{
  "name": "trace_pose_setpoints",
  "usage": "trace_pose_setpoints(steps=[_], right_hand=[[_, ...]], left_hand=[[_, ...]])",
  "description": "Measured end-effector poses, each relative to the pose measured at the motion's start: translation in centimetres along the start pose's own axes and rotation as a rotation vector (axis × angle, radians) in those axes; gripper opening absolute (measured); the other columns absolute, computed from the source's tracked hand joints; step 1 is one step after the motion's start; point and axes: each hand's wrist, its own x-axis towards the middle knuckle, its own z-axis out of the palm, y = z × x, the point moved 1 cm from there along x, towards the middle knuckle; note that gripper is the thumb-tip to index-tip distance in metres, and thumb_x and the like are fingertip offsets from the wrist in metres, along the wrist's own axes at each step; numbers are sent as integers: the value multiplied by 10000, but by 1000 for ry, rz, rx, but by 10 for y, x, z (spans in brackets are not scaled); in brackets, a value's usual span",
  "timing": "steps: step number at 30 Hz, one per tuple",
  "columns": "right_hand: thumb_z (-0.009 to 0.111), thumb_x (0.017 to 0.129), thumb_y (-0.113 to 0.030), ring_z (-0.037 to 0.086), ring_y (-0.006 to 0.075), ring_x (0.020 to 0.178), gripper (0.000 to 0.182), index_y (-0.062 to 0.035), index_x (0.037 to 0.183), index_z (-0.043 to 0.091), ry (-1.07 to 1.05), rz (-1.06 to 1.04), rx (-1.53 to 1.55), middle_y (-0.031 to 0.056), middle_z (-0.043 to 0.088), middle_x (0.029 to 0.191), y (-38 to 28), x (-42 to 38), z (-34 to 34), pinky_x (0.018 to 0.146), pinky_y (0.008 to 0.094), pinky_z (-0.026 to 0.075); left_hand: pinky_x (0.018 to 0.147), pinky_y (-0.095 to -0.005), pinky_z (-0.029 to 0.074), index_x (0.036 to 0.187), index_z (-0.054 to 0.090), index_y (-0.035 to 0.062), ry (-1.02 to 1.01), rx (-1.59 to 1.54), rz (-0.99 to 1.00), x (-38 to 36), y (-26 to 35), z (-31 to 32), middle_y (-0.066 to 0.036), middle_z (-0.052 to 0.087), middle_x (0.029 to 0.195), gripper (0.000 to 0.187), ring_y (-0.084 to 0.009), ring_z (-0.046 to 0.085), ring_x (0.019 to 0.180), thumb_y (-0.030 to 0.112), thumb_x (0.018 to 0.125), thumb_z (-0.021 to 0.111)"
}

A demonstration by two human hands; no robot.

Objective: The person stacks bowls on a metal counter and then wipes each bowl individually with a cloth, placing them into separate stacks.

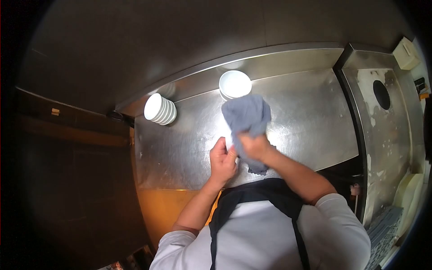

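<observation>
Above the steel counter, my left hand (223, 160) is closed on the edge of a white dish (228, 140), most of which is hidden by cloth. My right hand (255, 146) grips a grey cloth (246, 113) against the dish, its fingers partly covered and slightly blurred. The cloth spreads up beyond my hands and its lower end hangs towards the black apron. Just beyond the cloth stand stacked white bowls (236, 84). Farther left, a stack of several white bowls (160, 109) leans on the counter.
The steel counter (189, 148) has a raised back edge. Across a dark gap on the right is another steel surface (375, 144) with a black oval opening (381, 95). A grey rack (386, 229) stands at the lower right, and a pale box (406, 53) is at the upper right.
</observation>
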Motion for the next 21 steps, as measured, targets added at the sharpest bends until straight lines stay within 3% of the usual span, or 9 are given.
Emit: trace_pose_setpoints(steps=[1, 3, 4, 7, 9, 11, 13, 15, 21], right_hand=[[586, 920, -348, 629, 275, 979, 392, -22, 1130, 643, -52, 236, 330, 118, 660, 1055, 0, 13, -10, 841, 362, 503], [560, 963, -409, 645, 182, 900, 452, 11, 1108, 640, -75, 731, 1028, 77, 674, 980, 0, 35, -26, 759, 294, 521], [552, 977, -418, 623, 104, 884, 474, 33, 1094, 639, -41, 790, 1285, 41, 672, 945, -2, 37, -24, 750, 249, 505], [551, 982, -379, 615, 137, 973, 463, 46, 1151, 623, 69, 767, 1142, 76, 662, 1056, 54, 14, 6, 844, 265, 495], [564, 972, -390, 548, 174, 1167, 546, 63, 1278, 554, 30, 559, 879, 114, 590, 1268, 73, -10, 16, 1004, 289, 420], [570, 967, -397, 501, 186, 1244, 596, 67, 1336, 508, 45, 802, 775, 119, 538, 1356, 8, -6, -2, 1059, 304, 378], [580, 954, -430, 483, 188, 1267, 660, 73, 1367, 469, 73, 750, 663, 124, 518, 1380, 8, -11, -27, 1066, 304, 373], [570, 952, -450, 491, 197, 1260, 684, 88, 1361, 466, 167, 733, 930, 144, 514, 1375, 24, -15, -59, 1061, 310, 380], [528, 977, -459, 574, 188, 1116, 625, 81, 1293, 528, 520, 454, 801, 120, 590, 1248, 27, -7, -155, 971, 299, 443]], left_hand=[[831, -320, 489, 950, 616, -25, 17, 156, -54, -6, 10, 2, -63, 649, 831, 137, -133, 587, 783, 112, 945, 612], [821, -392, 492, 864, 634, -13, -35, 431, 363, 2, 29, 11, -93, 624, 746, 116, -236, 600, 705, 89, 868, 690], [821, -410, 488, 857, 636, -9, -64, 491, 447, 6, 28, 11, -104, 618, 748, 122, -273, 596, 710, 85, 835, 711], [824, -444, 479, 843, 639, 2, -78, 689, 626, 21, 20, 3, -128, 606, 755, 160, -349, 590, 735, 68, 753, 754], [832, -438, 475, 843, 639, 6, -2, 850, 642, 40, 17, -16, -133, 606, 761, 174, -355, 589, 764, 44, 722, 758], [841, -432, 477, 826, 635, 15, 97, 967, 582, 52, 18, -48, -138, 593, 749, 150, -349, 583, 770, 28, 729, 748], [834, -414, 496, 809, 627, 13, 244, 1068, 644, 63, 26, -78, -136, 583, 729, 148, -354, 581, 735, 37, 743, 757], [828, -424, 495, 816, 628, 23, 295, 1232, 705, 75, 46, -114, -140, 582, 726, 115, -365, 584, 777, 54, 781, 733], [898, -432, 446, 827, 623, 40, 418, 1517, 474, 112, 32, -212, -139, 604, 741, 111, -343, 591, 800, 139, 864, 658]])
